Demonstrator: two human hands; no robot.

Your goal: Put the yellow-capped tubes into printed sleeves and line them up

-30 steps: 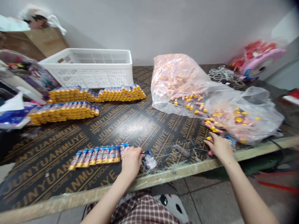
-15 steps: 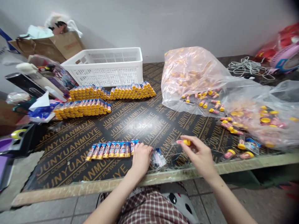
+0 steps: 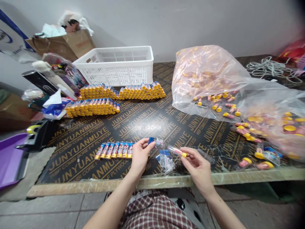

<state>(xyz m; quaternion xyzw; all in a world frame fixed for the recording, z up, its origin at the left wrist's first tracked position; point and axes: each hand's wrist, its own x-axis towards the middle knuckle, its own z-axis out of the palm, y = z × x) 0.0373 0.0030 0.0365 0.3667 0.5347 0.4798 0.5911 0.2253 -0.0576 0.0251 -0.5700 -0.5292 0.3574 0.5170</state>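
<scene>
Left hand, down at the row's end half a second ago, now holds up a small blue-and-clear sleeve, pinched between thumb and fingers. Right hand has come nearer the centre; its narrow grip holds a yellow-capped tube by the cap end, clear end toward the sleeve. Result: one piece per hand, near each other but apart, both at lower centre of frame. Loose sleeves lie between and below the hands. Row of blue-labelled tubes just beside left hand; stacked tubes at centre left. Pink-filled plastic bags at right, loose tubes at lower right. Surface: dark table, gold lettering, pale taped edge. Room: white basket near the grey wall, paper bag upper left, white cable upper right, purple dustpan lower left, tiled floor below.
</scene>
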